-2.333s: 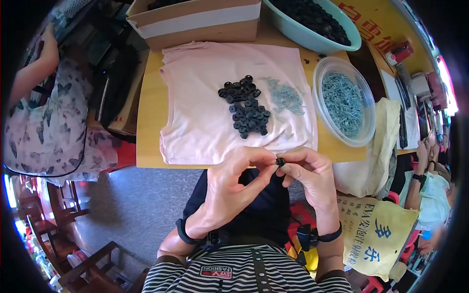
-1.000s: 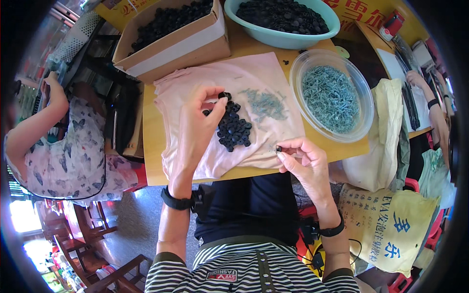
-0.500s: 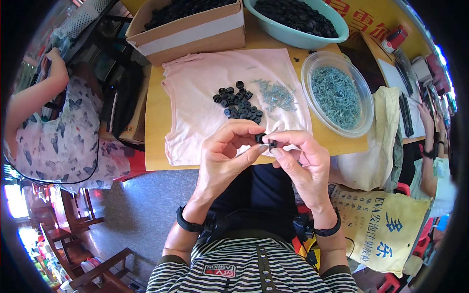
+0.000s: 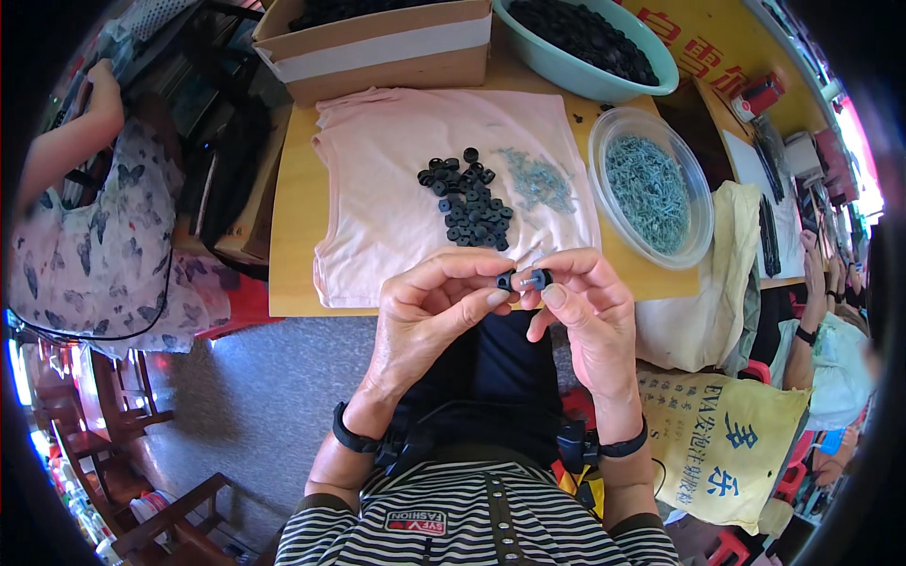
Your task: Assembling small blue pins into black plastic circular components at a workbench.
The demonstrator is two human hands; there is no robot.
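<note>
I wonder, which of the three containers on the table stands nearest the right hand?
The round clear tub of metal pieces, ahead and right of the right hand; the cardboard box and green basin, holding black parts, stand farther back.

The view looked steeply down from the wearer's head, above the left hand (image 4: 425, 304) and right hand (image 4: 602, 321), near enough to set both close to its middle. It faced forward over the table (image 4: 292, 269), its wide fisheye reaching from the striped shirt (image 4: 453, 545) behind the hands to the box (image 4: 382, 64) beyond them.
</note>
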